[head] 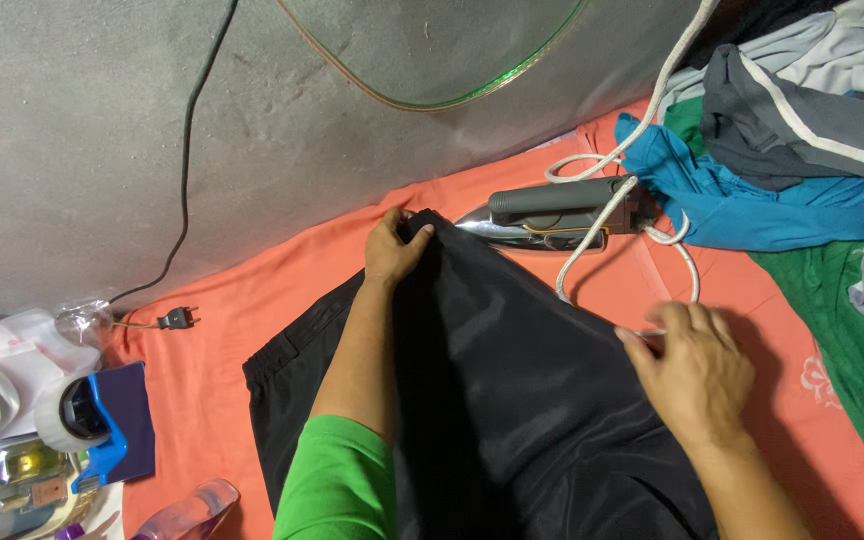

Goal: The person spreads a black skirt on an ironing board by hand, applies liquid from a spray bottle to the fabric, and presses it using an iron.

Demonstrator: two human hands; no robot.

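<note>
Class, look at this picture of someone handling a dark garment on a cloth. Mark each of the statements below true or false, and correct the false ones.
1. The left hand grips the far edge of the black garment. True.
2. The iron stands upright on the garment. False: it lies on the orange cloth, just beyond the garment.
3. The right hand rests on the garment's right edge. True.
4. The black plug is plugged into a socket. False: it lies loose on the orange cloth.
5. The clothes pile is at the left. False: it is at the right.
</note>
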